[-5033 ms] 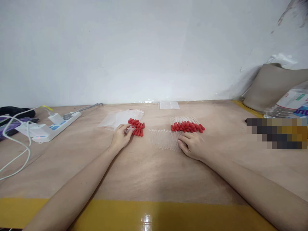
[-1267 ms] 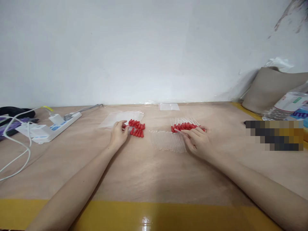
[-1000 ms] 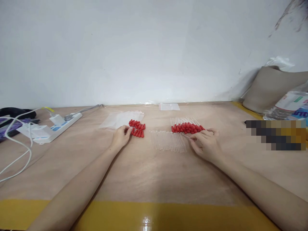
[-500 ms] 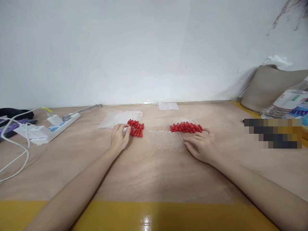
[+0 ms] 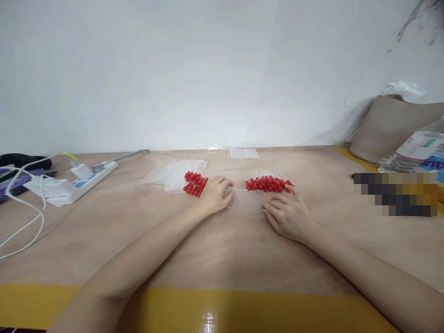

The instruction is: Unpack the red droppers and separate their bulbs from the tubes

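Observation:
A row of thin clear tubes (image 5: 247,203) lies side by side on the brown tabletop between my hands. My left hand (image 5: 215,194) is at the row's left end, fingers bent and thumb apart, with nothing visible in it. Just behind that hand lies a small group of loose red rubber bulbs (image 5: 194,181), partly covered by it. At the row's right end rests my right hand (image 5: 289,215), fingers spread, the outer one close to a pile of red rubber bulbs (image 5: 268,183) with thin clear stems pointing away. I see nothing held there, though the fingertips partly hide the tubes.
Clear plastic bags (image 5: 173,178) lie beyond the loose bulbs, and a small bag (image 5: 243,153) sits by the wall. A white power strip (image 5: 74,189) with cables is at left. At right stand a grey-brown container (image 5: 388,125) and a plastic bottle (image 5: 412,148).
My left hand has moved right, from the loose red bulbs to the left end of the tube row. My right hand stays almost in place.

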The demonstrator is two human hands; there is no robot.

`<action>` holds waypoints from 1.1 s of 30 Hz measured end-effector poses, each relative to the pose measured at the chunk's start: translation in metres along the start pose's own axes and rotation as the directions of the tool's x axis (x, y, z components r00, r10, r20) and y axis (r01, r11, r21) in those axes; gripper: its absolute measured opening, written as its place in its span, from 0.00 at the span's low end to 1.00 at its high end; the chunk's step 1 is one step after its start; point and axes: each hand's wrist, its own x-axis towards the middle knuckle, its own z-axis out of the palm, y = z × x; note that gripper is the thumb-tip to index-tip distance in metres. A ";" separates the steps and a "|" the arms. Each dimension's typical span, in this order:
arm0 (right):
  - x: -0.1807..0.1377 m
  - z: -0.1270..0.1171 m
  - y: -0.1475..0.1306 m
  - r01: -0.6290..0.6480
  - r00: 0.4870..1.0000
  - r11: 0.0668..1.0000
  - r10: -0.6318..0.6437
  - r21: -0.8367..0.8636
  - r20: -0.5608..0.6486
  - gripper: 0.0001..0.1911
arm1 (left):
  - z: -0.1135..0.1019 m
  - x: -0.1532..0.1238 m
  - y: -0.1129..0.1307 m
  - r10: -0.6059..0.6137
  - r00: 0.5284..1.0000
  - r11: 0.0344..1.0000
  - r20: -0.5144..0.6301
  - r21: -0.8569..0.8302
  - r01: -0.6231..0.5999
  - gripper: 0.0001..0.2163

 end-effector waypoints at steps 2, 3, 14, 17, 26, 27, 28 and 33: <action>0.001 0.000 0.000 0.005 1.000 1.000 -0.005 -0.010 0.011 0.11 | 0.011 0.020 0.011 -0.093 0.991 0.992 0.097 -0.074 0.100 0.09; 0.001 0.000 -0.001 0.011 1.000 1.000 -0.010 -0.012 0.012 0.11 | 0.016 0.029 0.016 -0.164 0.977 0.977 0.140 -0.113 0.180 0.08; 0.000 0.006 0.000 0.008 0.999 1.000 -0.007 0.007 -0.050 0.11 | 0.040 0.061 0.027 -0.422 0.862 0.865 0.280 -0.161 0.475 0.09; 0.000 0.007 0.002 -0.046 0.994 0.998 0.049 0.041 -0.097 0.11 | 0.038 0.061 0.031 -0.457 0.852 0.841 0.255 -0.186 0.507 0.10; -0.002 0.017 0.011 -0.244 0.957 0.961 0.260 0.133 -0.128 0.09 | 0.003 0.004 0.009 -0.391 0.921 0.870 0.003 -0.326 0.370 0.08; -0.002 0.019 0.012 -0.255 0.952 0.956 0.274 0.144 -0.136 0.09 | -0.004 -0.009 0.004 -0.308 0.949 0.908 -0.063 -0.318 0.273 0.07; -0.002 0.019 0.012 -0.261 0.947 0.953 0.284 0.153 -0.151 0.08 | -0.010 -0.022 -0.001 -0.233 0.966 0.939 -0.109 -0.284 0.194 0.06; 0.005 0.014 0.005 -0.248 0.904 0.949 0.298 0.193 -0.306 0.13 | -0.031 -0.068 -0.015 0.021 0.986 0.999 -0.165 -0.046 -0.029 0.04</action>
